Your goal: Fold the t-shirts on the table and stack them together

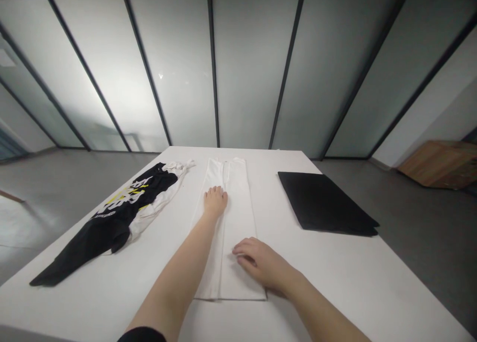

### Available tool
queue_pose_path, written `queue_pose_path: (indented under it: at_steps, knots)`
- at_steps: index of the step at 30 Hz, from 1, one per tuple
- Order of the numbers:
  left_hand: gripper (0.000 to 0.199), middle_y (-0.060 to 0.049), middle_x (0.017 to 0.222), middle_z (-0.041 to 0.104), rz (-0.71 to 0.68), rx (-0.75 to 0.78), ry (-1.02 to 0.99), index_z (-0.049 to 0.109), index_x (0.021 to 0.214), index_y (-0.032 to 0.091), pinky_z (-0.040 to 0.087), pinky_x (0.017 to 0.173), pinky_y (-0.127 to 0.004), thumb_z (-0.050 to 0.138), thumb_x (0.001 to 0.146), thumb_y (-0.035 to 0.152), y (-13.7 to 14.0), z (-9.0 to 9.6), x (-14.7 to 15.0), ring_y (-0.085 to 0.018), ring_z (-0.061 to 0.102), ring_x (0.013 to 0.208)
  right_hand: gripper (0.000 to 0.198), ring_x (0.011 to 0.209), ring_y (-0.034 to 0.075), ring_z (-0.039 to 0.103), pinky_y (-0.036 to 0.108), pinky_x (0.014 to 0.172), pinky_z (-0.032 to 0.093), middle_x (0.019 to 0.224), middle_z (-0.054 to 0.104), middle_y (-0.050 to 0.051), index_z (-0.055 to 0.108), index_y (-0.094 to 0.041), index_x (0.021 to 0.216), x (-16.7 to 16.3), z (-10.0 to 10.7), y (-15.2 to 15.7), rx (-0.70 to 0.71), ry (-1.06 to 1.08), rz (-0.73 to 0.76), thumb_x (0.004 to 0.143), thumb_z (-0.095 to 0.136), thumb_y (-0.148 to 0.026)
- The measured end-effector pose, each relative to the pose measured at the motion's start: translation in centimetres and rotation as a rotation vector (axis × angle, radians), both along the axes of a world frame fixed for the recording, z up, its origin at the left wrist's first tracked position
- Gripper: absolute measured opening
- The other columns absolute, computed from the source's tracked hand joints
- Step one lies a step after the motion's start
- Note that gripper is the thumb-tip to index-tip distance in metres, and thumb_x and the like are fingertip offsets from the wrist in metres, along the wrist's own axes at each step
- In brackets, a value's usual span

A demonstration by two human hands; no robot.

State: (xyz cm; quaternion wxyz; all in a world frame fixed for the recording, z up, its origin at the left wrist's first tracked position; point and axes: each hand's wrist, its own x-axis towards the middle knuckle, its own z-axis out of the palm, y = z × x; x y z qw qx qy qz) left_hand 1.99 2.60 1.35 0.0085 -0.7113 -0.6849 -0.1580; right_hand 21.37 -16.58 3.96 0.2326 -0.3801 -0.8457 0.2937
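A white garment lies on the white table in a long, narrow folded shape, with a seam or fold line running down its length. My left hand rests palm down on its upper left half, fingers stretched out. Nearer to me, my right hand is over the garment's right edge, its fingers loosely bent and the thumb apart from them. Nothing shows in its grasp; whether it touches the cloth I cannot tell. A thin dark line marks the garment's near edge.
Along the left side of the white table lies a black and white garment with yellow and white print. A flat black board or folder is on the right. Frosted glass panels stand behind the table.
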Motion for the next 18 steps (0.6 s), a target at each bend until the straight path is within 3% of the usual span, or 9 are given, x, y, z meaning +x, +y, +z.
queue_pose_path:
  at_steps: [5, 10, 15, 18]
  knots:
    - [0.046, -0.016, 0.160, 0.052, -0.102, -0.032, 0.075, 0.060, 0.143, 0.020, 0.034, 0.122, -0.055, 0.045, 0.104, 0.038, -2.7, -0.7, 0.5, -0.036, 0.044, 0.149, 0.023, 0.100, 0.021, 0.070, 0.035, 0.094, 0.052, 0.105, 0.078, 0.007, 0.078, -0.021, 0.110, 0.4, -0.5, 0.7, 0.052, 0.052, -0.057, 0.102, 0.057, -0.021]
    - [0.051, -0.015, 0.164, 0.049, -0.314, -0.058, 0.064, 0.055, 0.151, 0.021, 0.032, 0.125, -0.055, 0.046, 0.104, 0.038, -7.5, -0.9, 0.1, -0.034, 0.040, 0.154, 0.025, 0.094, 0.021, 0.070, 0.034, 0.088, 0.052, 0.100, 0.077, 0.007, 0.076, -0.021, 0.103, 0.4, -0.7, 1.0, 0.078, 0.128, -0.104, 0.106, 0.052, -0.029]
    - [0.052, -0.012, 0.166, 0.048, -0.533, -0.064, -0.012, 0.055, 0.153, 0.026, 0.032, 0.127, -0.055, 0.050, 0.104, 0.040, -13.9, -1.8, -1.7, -0.034, 0.039, 0.156, 0.027, 0.098, 0.022, 0.069, 0.037, 0.093, 0.053, 0.101, 0.078, 0.008, 0.075, -0.023, 0.103, -0.7, -0.7, 0.8, 0.148, 0.230, -0.125, 0.107, 0.049, -0.032]
    - [0.050, -0.014, 0.162, 0.052, -0.579, -0.020, -0.097, 0.053, 0.152, 0.023, 0.035, 0.125, -0.053, 0.046, 0.105, 0.035, -16.4, -2.6, -2.9, -0.031, 0.042, 0.154, 0.029, 0.111, 0.023, 0.068, 0.040, 0.103, 0.052, 0.115, 0.077, 0.010, 0.073, -0.023, 0.114, -2.3, -0.8, 1.6, 0.173, 0.246, -0.097, 0.107, 0.046, -0.031]
